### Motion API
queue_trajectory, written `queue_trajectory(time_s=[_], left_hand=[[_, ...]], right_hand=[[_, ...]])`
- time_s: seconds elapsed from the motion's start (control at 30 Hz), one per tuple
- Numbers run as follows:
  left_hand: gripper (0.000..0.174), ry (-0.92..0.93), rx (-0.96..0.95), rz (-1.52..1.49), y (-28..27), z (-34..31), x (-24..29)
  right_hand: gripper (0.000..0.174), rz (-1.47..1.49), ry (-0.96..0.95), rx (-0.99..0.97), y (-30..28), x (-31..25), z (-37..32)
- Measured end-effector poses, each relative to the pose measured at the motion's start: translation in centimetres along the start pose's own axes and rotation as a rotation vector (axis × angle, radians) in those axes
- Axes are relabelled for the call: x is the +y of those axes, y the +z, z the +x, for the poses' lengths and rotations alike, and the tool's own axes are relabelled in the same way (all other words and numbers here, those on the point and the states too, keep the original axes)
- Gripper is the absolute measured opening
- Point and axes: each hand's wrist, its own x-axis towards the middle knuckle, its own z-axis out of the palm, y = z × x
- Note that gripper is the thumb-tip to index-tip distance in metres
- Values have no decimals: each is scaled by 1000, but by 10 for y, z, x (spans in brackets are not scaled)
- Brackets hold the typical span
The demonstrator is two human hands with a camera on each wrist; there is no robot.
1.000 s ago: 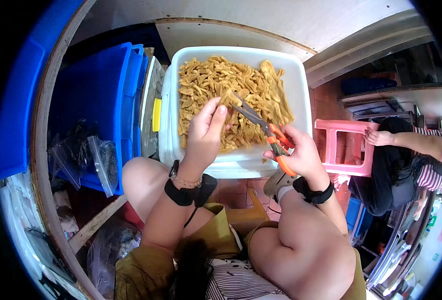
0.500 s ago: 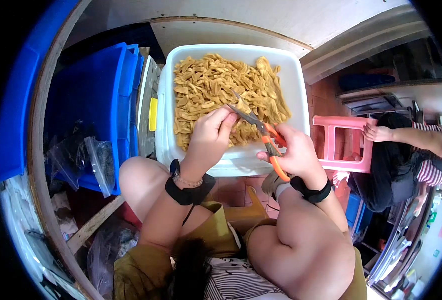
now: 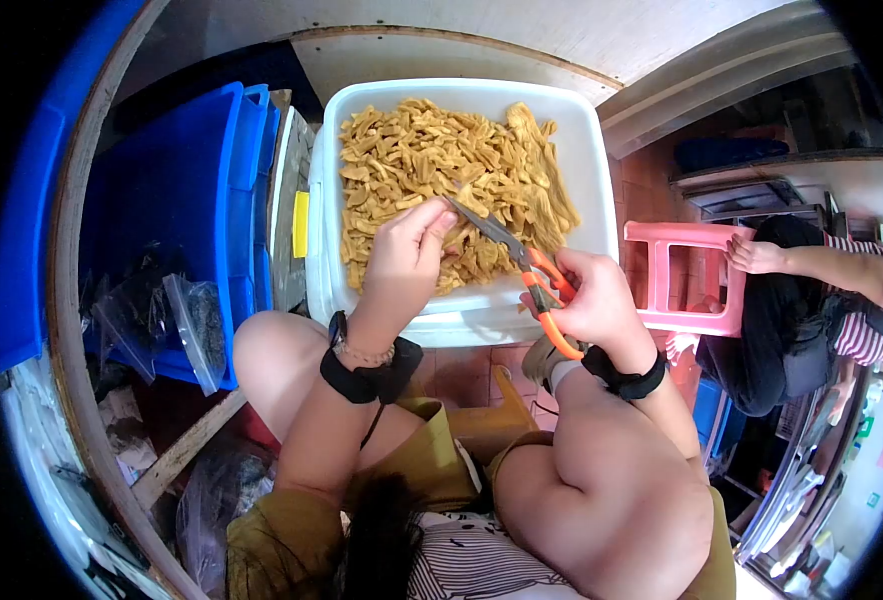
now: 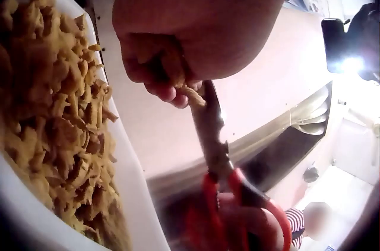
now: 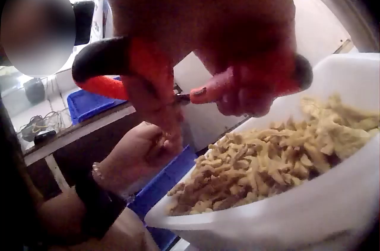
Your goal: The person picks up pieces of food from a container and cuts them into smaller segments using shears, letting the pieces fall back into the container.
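Observation:
A white tub (image 3: 602, 180) holds a heap of yellow-brown, soft-looking strips (image 3: 417, 150). My left hand (image 3: 402, 255) is over the near part of the heap and pinches a yellow-brown piece (image 4: 193, 95); a short end pokes out past the fingertips, and the rest is hidden in the hand. My right hand (image 3: 597, 300) grips orange-handled scissors (image 3: 497, 235) by both loops. Their dark blades point up and left, nearly together, with the tips right at the left fingertips. Along the tub's right side lies a bundle of longer, uncut-looking strips (image 3: 542, 165).
Blue crates (image 3: 162, 200) stand left of the tub, with plastic bags (image 3: 197, 325) hanging there. At the right, another person's hand (image 3: 755, 254) rests on a pink stool (image 3: 652, 275). A pale board wall (image 3: 462, 60) rises behind the tub.
The larger piece at my left fingertips has shrunk to a short end. The scissor blades were spread half a second ago and are now nearly closed. My left hand has shifted slightly left.

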Motion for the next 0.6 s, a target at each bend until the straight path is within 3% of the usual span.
queue_trajectory(time_s=[0.2, 0.33, 0.4, 0.6], left_hand=[[19, 110, 56, 219, -9, 6, -3], [19, 39, 29, 217, -12, 9, 1], [17, 219, 36, 317, -12, 7, 1], [13, 249, -65, 366, -2, 4, 6]], right_hand=[[47, 46, 51, 1, 1, -3, 1], [50, 18, 84, -45, 6, -2, 4], [48, 29, 72, -27, 9, -6, 3], [54, 0, 94, -56, 8, -11, 4]])
